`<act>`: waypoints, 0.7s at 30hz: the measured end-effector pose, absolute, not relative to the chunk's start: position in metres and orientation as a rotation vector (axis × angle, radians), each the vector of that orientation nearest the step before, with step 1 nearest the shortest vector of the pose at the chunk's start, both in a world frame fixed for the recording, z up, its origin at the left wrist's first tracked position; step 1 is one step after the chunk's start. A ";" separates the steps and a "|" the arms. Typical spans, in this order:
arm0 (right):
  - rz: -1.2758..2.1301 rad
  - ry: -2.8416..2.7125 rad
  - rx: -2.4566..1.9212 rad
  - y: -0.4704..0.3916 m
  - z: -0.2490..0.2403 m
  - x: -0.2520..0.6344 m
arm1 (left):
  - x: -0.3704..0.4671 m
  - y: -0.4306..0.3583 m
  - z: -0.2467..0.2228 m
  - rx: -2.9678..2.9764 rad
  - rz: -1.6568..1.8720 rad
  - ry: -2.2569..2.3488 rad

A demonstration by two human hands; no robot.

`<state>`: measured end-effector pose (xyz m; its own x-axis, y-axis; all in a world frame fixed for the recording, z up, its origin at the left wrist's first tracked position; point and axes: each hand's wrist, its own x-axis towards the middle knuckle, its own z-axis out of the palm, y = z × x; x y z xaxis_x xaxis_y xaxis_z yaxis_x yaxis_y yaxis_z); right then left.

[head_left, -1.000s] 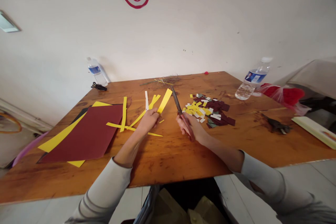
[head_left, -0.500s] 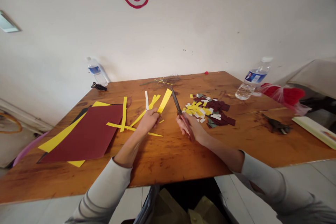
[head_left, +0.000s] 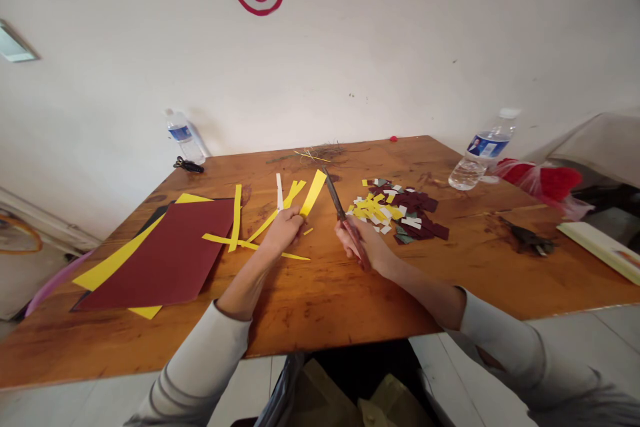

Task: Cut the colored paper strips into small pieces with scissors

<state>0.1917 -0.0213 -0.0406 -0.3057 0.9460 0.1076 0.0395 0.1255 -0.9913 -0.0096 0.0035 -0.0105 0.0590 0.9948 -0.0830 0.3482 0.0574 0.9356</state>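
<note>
My left hand (head_left: 284,230) pinches the lower end of a yellow paper strip (head_left: 313,193), which points up and away. In my right hand (head_left: 364,240) are scissors (head_left: 336,195) with red handles; their dark blades point away, just right of the strip's tip and apart from it. Other yellow strips (head_left: 236,217) and a white strip (head_left: 279,191) lie on the wooden table (head_left: 320,307) around my left hand. Beyond my right hand spreads a pile of small cut pieces (head_left: 417,203) in yellow, white, green and dark red.
Dark red sheets (head_left: 165,257) over yellow ones lie at the left. Two water bottles (head_left: 185,137) (head_left: 483,150) stand at the back left and right. Thin wires (head_left: 320,153) lie at the back; a dark tool (head_left: 527,238) and a pale box (head_left: 600,250) are at the right.
The scissors' tip and the strip's tip have shifted very slightly left. Both hands keep their holds, and the paper on the table looks the same.
</note>
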 end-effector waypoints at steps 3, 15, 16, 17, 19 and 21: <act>1.299 -1.533 -1.016 -0.023 -0.038 0.192 | -0.009 0.003 -0.009 1.439 0.909 1.443; 1.315 -1.507 -0.995 -0.022 -0.040 0.191 | -0.009 0.002 -0.008 1.456 0.907 1.455; 1.296 -1.519 -0.997 -0.022 -0.041 0.191 | -0.009 0.002 -0.009 1.459 0.908 1.453; 1.284 -1.529 -0.998 -0.022 -0.041 0.191 | -0.009 0.002 -0.009 1.459 0.910 1.450; 1.277 -1.539 -0.999 -0.022 -0.042 0.191 | -0.010 0.002 -0.010 1.458 0.914 1.440; 1.279 -1.546 -0.997 -0.021 -0.041 0.192 | -0.010 0.003 -0.010 1.460 0.920 1.430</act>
<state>0.1916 -0.0211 -0.0412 -0.3003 0.9451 0.1291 0.0502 0.1508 -0.9873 -0.0096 0.0025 -0.0103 0.0667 0.9956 -0.0663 0.3524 0.0386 0.9350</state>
